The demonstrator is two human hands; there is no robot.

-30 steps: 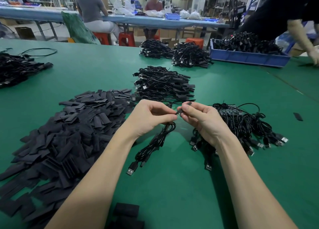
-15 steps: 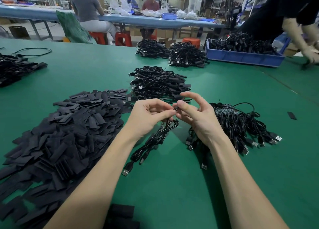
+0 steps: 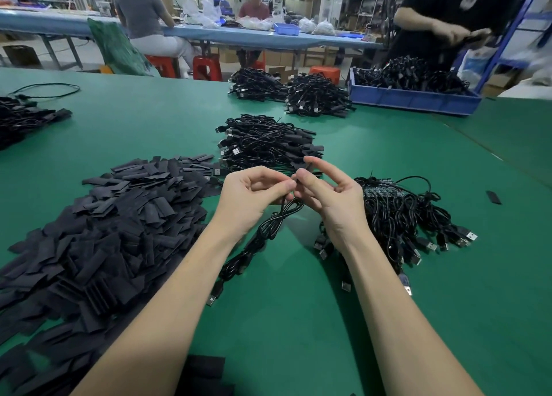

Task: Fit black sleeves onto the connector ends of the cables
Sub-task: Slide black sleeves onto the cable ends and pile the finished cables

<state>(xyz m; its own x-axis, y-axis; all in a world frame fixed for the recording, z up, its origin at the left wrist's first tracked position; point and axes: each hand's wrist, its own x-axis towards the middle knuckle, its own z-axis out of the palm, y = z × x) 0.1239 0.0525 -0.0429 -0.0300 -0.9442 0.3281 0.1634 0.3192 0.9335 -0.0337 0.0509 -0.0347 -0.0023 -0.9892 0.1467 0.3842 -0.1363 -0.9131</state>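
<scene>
R index now raised, hands pinching cable

Bright, even light falls from overhead; soft shadows sit under the forearms on the green table. Edges bow with wide-angle distortion, and the far right corner smears with blur.
</scene>
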